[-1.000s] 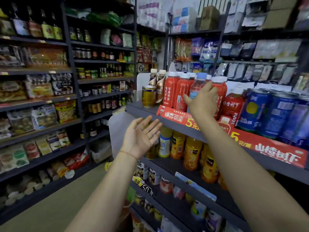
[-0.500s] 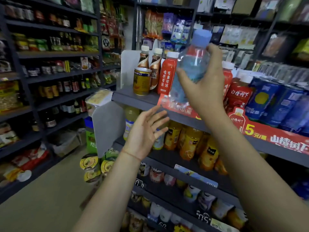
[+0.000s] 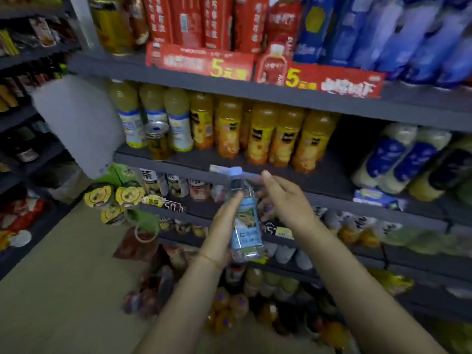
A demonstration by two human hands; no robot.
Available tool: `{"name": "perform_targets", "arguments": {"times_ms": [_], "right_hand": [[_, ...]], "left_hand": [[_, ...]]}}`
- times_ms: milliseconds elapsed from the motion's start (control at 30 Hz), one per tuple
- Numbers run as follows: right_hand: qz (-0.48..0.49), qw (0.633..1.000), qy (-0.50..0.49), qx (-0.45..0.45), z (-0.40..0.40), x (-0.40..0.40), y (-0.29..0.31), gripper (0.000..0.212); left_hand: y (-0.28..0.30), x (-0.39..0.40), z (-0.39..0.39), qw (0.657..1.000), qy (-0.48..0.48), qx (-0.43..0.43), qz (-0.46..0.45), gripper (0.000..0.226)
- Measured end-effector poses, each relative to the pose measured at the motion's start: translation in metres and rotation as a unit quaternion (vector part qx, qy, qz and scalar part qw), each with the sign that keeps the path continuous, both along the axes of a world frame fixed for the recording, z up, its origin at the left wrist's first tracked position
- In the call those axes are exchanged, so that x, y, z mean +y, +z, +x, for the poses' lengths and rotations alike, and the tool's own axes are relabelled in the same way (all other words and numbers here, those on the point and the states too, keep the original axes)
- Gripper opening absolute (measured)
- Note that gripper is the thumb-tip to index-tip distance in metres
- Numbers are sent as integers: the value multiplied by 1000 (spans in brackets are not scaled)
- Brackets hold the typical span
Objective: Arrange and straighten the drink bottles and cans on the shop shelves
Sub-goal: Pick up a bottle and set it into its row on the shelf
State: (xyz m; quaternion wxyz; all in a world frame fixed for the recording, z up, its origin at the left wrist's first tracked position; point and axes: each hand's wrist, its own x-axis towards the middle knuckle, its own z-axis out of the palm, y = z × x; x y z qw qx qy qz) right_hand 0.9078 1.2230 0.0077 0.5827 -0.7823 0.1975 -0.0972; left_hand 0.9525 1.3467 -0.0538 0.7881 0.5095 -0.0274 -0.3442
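Now a handover, likely — water bottle upright below the orange juice bottles, left hand wrapped round its body, right hand fingers loose, apart — touching it or not, cannot tell.

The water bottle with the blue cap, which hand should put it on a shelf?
Probably the left hand: it cups the lower body of the water bottle, upright, bearing its weight. The right hand only touches near the neck with loose fingers, so it looks more ready to let go.
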Motion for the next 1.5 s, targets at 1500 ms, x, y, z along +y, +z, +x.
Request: {"name": "perform_targets", "arguments": {"times_ms": [1500], "right_hand": [[107,914,-387,62,-810,-762,-112,44]], "left_hand": [[-77,-882,-729,927,-359,78,77,68]]}}
